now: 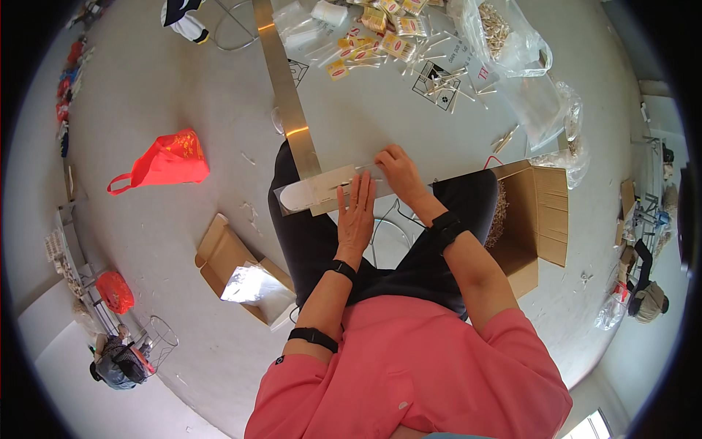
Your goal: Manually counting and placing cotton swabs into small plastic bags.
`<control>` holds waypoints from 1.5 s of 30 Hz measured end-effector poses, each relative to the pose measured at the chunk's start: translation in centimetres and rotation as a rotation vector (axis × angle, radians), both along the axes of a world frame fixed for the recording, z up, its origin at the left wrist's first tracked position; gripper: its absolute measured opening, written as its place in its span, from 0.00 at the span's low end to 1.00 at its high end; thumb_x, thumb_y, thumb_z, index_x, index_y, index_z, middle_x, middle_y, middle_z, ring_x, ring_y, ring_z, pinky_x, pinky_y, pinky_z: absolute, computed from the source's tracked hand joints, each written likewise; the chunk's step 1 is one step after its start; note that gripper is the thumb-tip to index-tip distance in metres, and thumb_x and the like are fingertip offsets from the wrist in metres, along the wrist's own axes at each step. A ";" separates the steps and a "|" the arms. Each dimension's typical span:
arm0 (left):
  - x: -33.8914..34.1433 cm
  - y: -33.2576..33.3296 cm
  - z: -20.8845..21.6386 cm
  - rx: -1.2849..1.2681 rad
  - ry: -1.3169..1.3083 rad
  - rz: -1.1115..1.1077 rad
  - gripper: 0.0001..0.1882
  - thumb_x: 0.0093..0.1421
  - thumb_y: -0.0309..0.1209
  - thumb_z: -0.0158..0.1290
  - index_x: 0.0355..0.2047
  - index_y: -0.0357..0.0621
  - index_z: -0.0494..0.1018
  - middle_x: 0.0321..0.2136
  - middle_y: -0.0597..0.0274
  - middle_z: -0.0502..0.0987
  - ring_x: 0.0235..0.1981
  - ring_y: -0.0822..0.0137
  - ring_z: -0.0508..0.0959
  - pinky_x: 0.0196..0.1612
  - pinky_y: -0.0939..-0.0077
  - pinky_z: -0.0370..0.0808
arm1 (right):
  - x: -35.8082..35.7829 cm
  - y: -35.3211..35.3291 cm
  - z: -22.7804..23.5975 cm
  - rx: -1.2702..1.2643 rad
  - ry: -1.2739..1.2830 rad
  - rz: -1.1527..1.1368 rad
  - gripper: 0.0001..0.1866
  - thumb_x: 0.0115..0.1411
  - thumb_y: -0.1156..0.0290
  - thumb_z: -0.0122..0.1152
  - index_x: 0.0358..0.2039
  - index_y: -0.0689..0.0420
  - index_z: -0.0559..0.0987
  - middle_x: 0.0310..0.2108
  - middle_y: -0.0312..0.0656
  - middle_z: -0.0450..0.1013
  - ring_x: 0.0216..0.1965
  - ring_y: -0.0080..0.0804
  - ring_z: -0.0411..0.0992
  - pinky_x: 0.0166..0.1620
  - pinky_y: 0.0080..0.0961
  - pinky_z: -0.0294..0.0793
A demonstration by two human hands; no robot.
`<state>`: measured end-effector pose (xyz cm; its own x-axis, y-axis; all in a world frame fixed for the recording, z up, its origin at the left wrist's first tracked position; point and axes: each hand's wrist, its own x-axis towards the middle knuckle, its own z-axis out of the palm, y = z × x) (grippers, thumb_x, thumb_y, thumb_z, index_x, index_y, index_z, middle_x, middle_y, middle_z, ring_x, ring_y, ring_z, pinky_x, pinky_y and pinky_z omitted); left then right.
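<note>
— What have your hands got just now?

— My left hand (pixel 356 212) lies flat, fingers straight and spread a little, pressing down on a clear plastic sleeve (pixel 322 192) that rests across my lap; its grip is released, nothing clasped in it. My right hand (pixel 398 170) is just beyond it, fingers curled and pinched at the far edge of the same sleeve; the grip is clenched there, though whether it nips the sleeve itself or some small thing at its edge I cannot tell

— And where does the sleeve sit?

— Over my dark trousers, its rounded end pointing to my left, with the lower end of a long metal strip (pixel 287 91) lying over it and running away from me across the floor

— What is about you, going outward?

— To my left an open cardboard box (pixel 219 252) with a shiny bag in it; to my right a bigger open carton (pixel 545 212). Further left a red bag (pixel 170 159) on the floor. Far ahead, small yellow packets (pixel 398 45), scattered thin sticks (pixel 442 84), and a clear bag of pale pieces (pixel 504 33)
</note>
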<state>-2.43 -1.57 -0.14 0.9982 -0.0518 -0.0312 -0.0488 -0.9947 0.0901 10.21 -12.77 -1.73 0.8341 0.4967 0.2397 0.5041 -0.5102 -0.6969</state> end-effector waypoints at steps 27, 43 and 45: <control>-0.8 2.7 -0.3 -0.196 0.109 -0.020 0.48 0.48 0.40 0.62 0.64 0.37 0.49 0.67 0.52 0.46 0.69 0.52 0.43 0.67 0.44 0.37 | 14.2 -2.1 -0.6 -0.414 -0.028 -0.529 0.37 0.58 0.52 0.57 0.62 0.58 0.60 0.67 0.49 0.48 0.69 0.47 0.42 0.68 0.46 0.39; -0.9 2.2 -0.1 -0.204 0.153 -0.038 0.47 0.49 0.43 0.61 0.62 0.34 0.50 0.67 0.49 0.46 0.69 0.50 0.43 0.65 0.40 0.36 | 31.5 -4.3 -2.1 -0.224 -0.321 -0.277 0.19 0.55 0.79 0.50 0.49 0.59 0.71 0.57 0.47 0.63 0.60 0.48 0.59 0.59 0.44 0.60; -0.7 2.5 -0.2 -0.202 0.174 -0.028 0.47 0.49 0.43 0.61 0.62 0.33 0.51 0.67 0.48 0.46 0.69 0.50 0.43 0.65 0.40 0.36 | 31.6 -4.4 -2.4 -0.280 -0.325 -0.230 0.19 0.55 0.79 0.50 0.49 0.59 0.71 0.57 0.47 0.64 0.60 0.49 0.59 0.59 0.45 0.60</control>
<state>-3.09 0.90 -0.31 0.9769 -0.1022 -0.1879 -0.0429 -0.9542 0.2961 41.80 -17.16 -4.10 0.8341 0.3906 0.3896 0.5248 -0.7796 -0.3419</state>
